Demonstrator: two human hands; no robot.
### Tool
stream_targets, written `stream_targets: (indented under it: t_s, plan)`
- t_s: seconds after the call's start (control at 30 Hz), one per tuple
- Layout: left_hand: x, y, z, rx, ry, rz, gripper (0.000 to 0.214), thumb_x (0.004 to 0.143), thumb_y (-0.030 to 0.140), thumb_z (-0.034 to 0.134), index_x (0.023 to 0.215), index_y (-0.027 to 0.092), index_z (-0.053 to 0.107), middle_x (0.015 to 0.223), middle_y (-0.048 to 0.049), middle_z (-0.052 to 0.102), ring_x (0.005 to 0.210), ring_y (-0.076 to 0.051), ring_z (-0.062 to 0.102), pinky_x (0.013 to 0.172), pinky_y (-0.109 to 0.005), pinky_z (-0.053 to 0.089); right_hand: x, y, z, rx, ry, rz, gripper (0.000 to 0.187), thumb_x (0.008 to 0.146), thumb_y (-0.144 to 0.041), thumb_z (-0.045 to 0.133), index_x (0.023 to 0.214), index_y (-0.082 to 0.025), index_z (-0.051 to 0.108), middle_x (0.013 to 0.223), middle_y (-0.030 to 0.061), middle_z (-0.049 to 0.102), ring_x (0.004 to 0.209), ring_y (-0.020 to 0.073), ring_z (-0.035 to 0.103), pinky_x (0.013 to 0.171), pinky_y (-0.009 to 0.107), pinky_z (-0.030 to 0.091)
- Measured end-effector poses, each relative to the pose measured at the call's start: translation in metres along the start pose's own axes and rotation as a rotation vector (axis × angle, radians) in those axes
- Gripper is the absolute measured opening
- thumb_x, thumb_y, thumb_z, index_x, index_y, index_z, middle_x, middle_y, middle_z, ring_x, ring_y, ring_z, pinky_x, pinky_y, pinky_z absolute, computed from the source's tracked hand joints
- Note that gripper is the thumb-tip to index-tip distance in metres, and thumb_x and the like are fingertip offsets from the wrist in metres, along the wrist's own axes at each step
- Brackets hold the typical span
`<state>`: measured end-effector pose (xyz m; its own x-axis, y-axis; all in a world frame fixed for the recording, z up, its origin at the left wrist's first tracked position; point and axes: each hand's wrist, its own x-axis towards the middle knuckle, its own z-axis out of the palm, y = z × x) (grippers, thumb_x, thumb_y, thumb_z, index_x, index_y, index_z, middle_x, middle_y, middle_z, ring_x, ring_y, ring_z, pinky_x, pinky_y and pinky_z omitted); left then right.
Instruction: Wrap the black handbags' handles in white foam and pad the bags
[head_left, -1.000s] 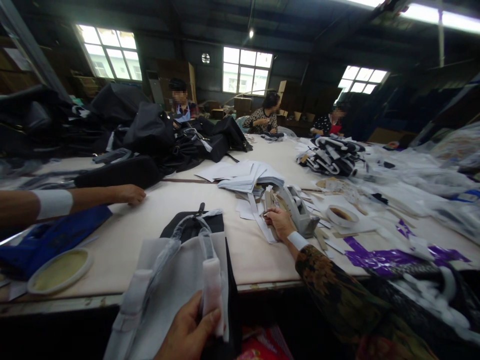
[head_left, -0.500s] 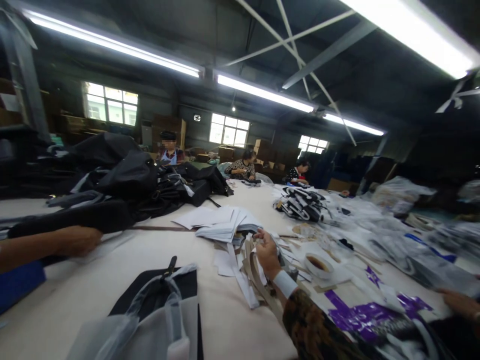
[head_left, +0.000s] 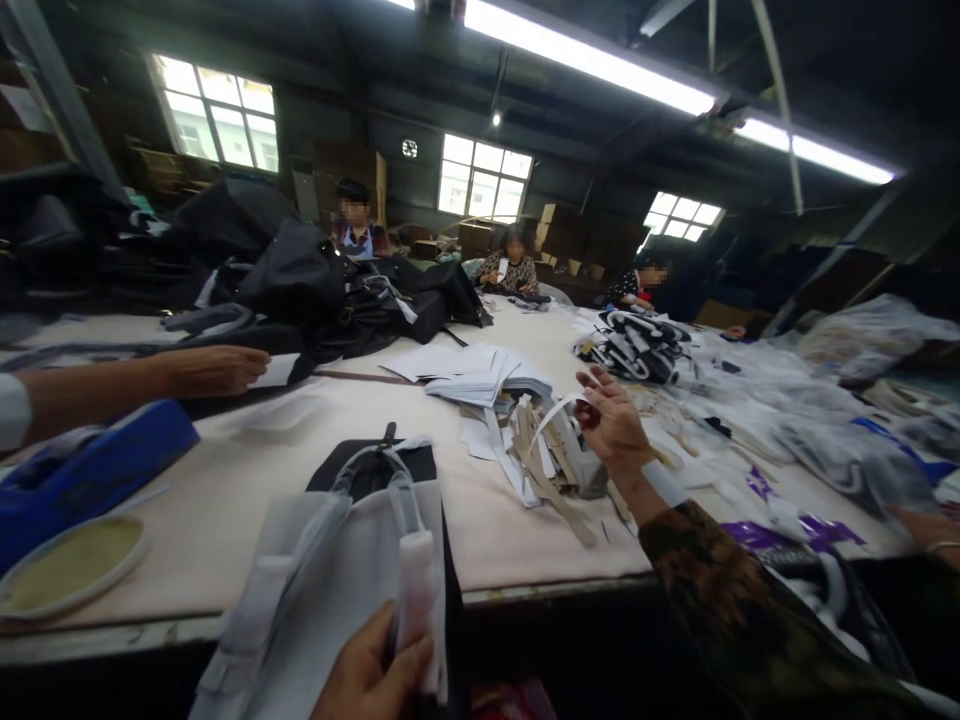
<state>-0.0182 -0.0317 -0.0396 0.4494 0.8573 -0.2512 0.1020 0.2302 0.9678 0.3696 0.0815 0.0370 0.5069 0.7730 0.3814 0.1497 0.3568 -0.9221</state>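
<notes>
At the table's front edge stands a black bag, its front covered by a translucent white sheet and its handles wrapped in clear plastic. My left hand closes on the bag's right side, beside a white-wrapped strap end. Farther out, my right hand, in a camouflage sleeve, pinches a thin curved white paper strip. Below the strip lies a heap of tan and white strips. A stack of white paper lies just behind that heap.
On the left, another person's hand holds a white slip above a blue tape dispenser and a round dish. Black bags pile up behind. Wrapped straps and plastic sheeting cover the right side. Several people sit across the table.
My left hand has come into view at the bag. My right hand has lifted a white strip off the heap. The view tilted downward; the neighbour's hand now shows a white slip.
</notes>
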Motion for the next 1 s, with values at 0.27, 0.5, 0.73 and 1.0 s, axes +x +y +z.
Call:
stream_targets:
  t_s: [0.27, 0.5, 0.73, 1.0]
  plan:
    - [-0.006, -0.002, -0.005, 0.019, -0.078, 0.004, 0.033, 0.087, 0.044, 0.06, 0.101, 0.014, 0.064, 0.086, -0.0038, 0.067, 0.079, -0.02, 0.058, 0.076, -0.029, 0.047, -0.132, 0.066, -0.013, -0.524, -0.052, 0.119, 0.028, 0.073, -0.025, 0.06, 0.098, -0.017, 0.07, 0.088, 0.0085, 0.068, 0.082, 0.0241, 0.061, 0.083, 0.041, 0.048]
    - [-0.003, -0.005, -0.004, 0.043, -0.104, -0.02, 0.03, 0.089, 0.042, 0.059, 0.098, 0.014, 0.064, 0.084, -0.0036, 0.066, 0.077, -0.019, 0.058, 0.074, -0.028, 0.047, -0.145, 0.045, 0.008, -1.056, -0.425, -0.105, 0.024, 0.084, -0.022, 0.056, 0.103, -0.015, 0.069, 0.118, 0.0185, 0.063, 0.116, 0.0333, 0.05, 0.105, 0.047, 0.034]
    - [-0.006, -0.002, -0.002, 0.065, -0.064, -0.007, 0.03, 0.088, 0.042, 0.06, 0.096, 0.014, 0.065, 0.083, -0.0044, 0.066, 0.078, -0.019, 0.057, 0.073, -0.028, 0.046, -0.128, 0.077, 0.076, -0.94, -0.486, 0.028, 0.014, 0.076, -0.005, 0.054, 0.073, -0.013, 0.064, 0.093, 0.0222, 0.066, 0.099, 0.0328, 0.058, 0.087, 0.043, 0.043]
    - [-0.005, -0.004, -0.003, 0.01, -0.065, -0.007, 0.029, 0.087, 0.042, 0.061, 0.094, 0.014, 0.064, 0.081, -0.0034, 0.064, 0.075, -0.018, 0.056, 0.072, -0.027, 0.045, -0.114, 0.059, 0.057, -0.35, -0.384, 0.391, 0.03, 0.08, -0.03, 0.053, 0.107, -0.02, 0.059, 0.061, -0.0026, 0.059, 0.044, 0.0129, 0.048, 0.046, 0.025, 0.038]
